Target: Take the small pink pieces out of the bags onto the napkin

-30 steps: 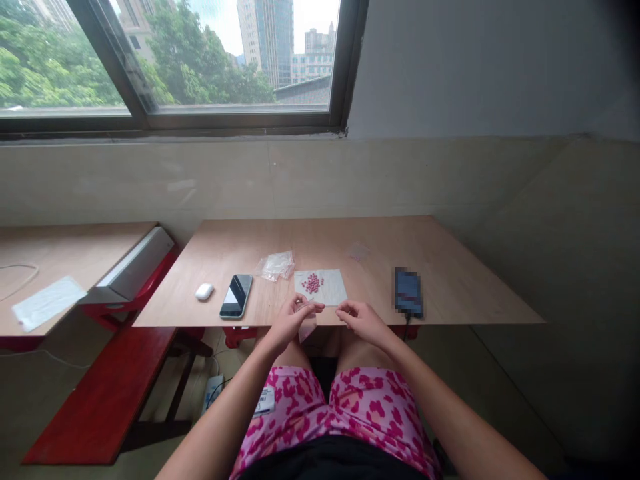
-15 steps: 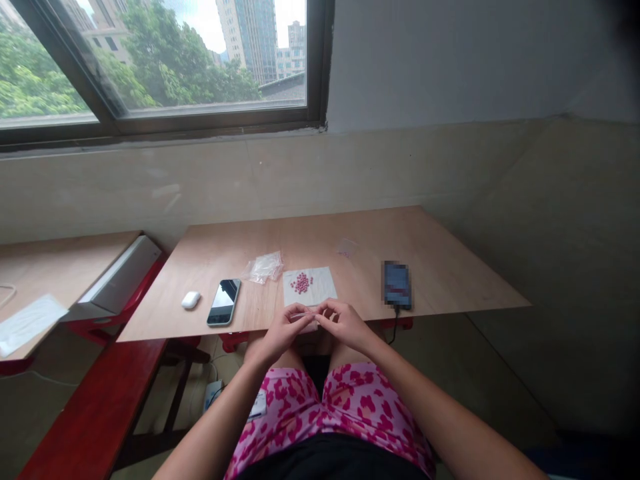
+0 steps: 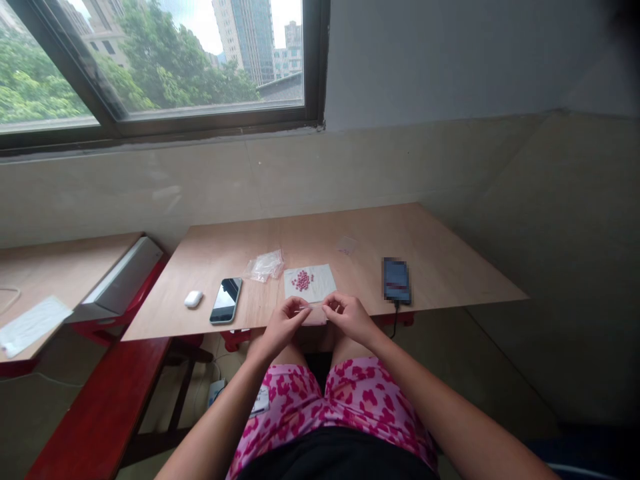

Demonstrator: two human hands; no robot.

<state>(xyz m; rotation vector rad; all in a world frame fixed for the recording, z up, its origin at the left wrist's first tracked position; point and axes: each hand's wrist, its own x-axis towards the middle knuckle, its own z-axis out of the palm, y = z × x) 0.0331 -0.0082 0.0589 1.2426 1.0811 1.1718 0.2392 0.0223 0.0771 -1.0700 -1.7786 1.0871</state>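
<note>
A small clear plastic bag (image 3: 315, 316) with a pinkish tint hangs in front of me at the table's near edge. My left hand (image 3: 286, 323) pinches its left side between thumb and finger. On the opposite side, my right hand (image 3: 349, 321) is closed on the bag's upper edge. Just beyond my hands, a white sheet (image 3: 323, 281) lies on the table, bearing a pile of small pink beads (image 3: 302, 281). Left of the sheet is a loose stack of clear plastic bags (image 3: 266, 266). Another clear bag (image 3: 347, 246) with a few pink bits lies farther back.
On the wooden table (image 3: 450, 273), a phone (image 3: 226, 301) and a white earbud case (image 3: 193, 299) lie to the left. At right is a phone (image 3: 397, 280) with a blurred screen and a cable over the edge. A red bench (image 3: 95, 413) stands lower left.
My hands have moved slightly apart, opening a gap between the fingertips along the bag's top. The bag stays between them. The view has shifted a little.
</note>
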